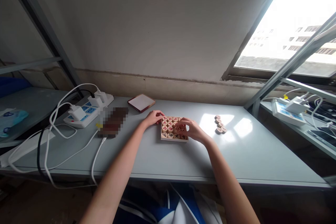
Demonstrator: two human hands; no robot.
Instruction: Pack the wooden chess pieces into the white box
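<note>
A shallow wooden box (174,140) holds rows of round Chinese chess pieces (170,124) with red and black characters. At the box's upper left corner is my left hand (153,118), its fingers curled against the side wall. My right hand (194,130) reaches over the right part of the box, fingers bent and closed around a piece among the others; the fingers partly hide it. Several loose Chinese chess pieces (221,125) lie in a short cluster on the desk, to the right of my right hand.
The box lid (141,102) lies on the desk (168,162) near the wall. On the left are a power strip (88,113) with chargers, white cables (49,140) and a blurred-out dark object (112,122). Metal posts stand at both sides, and another power strip (288,112) is far right.
</note>
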